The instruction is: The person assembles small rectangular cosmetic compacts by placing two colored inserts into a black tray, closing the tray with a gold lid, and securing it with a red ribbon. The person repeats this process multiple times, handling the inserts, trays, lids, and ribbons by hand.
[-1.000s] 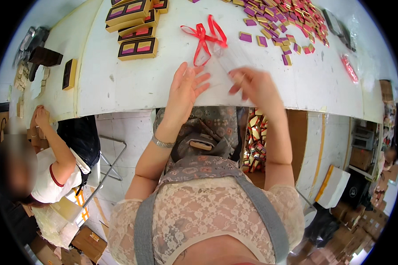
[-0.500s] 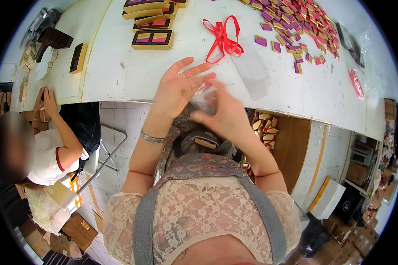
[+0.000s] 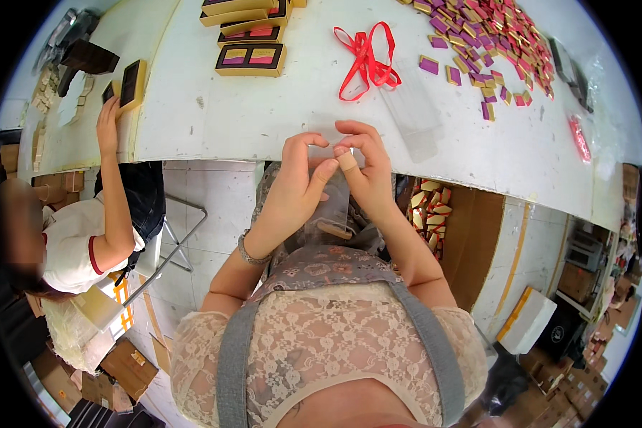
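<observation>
Clear sleeve (image 3: 333,203), seemingly plastic, is pinched by left hand (image 3: 297,187) and right hand (image 3: 367,165) at the table edge (image 3: 214,153); red ribbon (image 3: 366,60) lies above, bare tabletop between.

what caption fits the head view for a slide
Left hand and right hand pinch a clear plastic sleeve at the white table edge, near red ribbon.

Cream lace top, grey straps, silver bracelet (image 3: 245,250).

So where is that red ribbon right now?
In the head view the red ribbon lies loose on the white table, beyond both hands, between the gold boxes on its left and the scattered purple pieces on its right.
</observation>
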{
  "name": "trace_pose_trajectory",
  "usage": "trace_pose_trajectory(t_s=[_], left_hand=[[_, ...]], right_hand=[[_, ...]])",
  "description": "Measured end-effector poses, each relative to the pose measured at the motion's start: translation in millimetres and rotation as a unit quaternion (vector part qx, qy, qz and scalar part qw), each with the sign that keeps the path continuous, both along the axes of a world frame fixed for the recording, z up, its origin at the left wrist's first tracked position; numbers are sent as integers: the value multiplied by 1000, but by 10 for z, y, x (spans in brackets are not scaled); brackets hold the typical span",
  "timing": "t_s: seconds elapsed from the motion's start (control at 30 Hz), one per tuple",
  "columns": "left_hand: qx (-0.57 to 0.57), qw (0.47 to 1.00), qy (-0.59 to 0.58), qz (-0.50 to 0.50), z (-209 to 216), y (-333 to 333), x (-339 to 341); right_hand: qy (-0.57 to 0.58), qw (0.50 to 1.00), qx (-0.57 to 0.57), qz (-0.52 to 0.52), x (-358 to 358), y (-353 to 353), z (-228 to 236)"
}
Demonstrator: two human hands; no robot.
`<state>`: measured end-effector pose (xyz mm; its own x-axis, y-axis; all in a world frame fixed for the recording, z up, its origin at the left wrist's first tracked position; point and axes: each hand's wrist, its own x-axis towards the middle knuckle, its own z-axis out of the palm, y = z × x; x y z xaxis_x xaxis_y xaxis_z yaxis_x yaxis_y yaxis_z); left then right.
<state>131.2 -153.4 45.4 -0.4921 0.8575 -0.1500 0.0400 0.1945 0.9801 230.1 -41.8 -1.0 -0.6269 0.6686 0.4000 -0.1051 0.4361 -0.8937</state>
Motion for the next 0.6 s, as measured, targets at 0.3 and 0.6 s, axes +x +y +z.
trace_pose_trajectory(t_s=[0.3, 0.6], left_hand=[[99, 976, 193, 18, -299, -139, 48], [98, 991, 92, 27, -133, -188, -120]], right_hand=[[0, 879, -452, 152, -53, 121, 250], [-35, 932, -334, 138, -33, 9, 447]])
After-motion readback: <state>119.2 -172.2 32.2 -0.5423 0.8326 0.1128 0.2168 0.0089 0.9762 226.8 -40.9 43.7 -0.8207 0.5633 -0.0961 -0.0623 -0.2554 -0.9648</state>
